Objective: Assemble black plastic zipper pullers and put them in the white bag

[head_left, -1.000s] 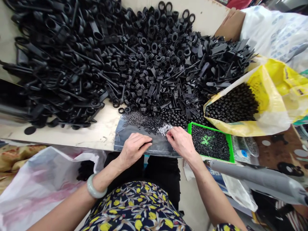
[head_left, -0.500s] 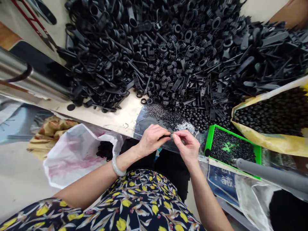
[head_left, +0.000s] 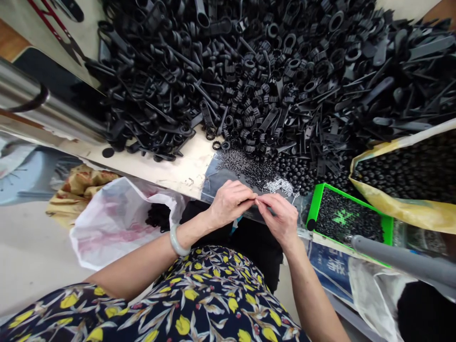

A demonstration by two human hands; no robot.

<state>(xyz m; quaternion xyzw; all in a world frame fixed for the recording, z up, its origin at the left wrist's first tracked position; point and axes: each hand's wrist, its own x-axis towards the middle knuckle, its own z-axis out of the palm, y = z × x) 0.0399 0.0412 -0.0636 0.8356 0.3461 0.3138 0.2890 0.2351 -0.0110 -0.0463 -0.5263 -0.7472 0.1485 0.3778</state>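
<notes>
My left hand [head_left: 231, 203], with a pale bangle [head_left: 177, 241] on its wrist, is closed in a pinch at the table's front edge. Its fingertips meet those of my right hand [head_left: 280, 216], also pinched. Whatever is between the fingertips is too small and hidden to make out. Just beyond the hands lie a small heap of silvery pins [head_left: 280, 185], tiny dark pieces [head_left: 237, 162] and round black beads [head_left: 295, 170]. Behind them spreads a large pile of black plastic parts [head_left: 249, 95], with rings and flat levers among them.
A green tray [head_left: 314, 206] of small black pieces stands at the right, near a yellow-edged bag [head_left: 409, 206] of black beads and a grey tube [head_left: 402, 259]. A white bag [head_left: 107, 228] hangs left. A metal cylinder [head_left: 53, 107] lies upper left.
The fingertips of both hands have drawn closer together, and the dark bit seen between them before is now hidden. The camera view has shifted slightly.
</notes>
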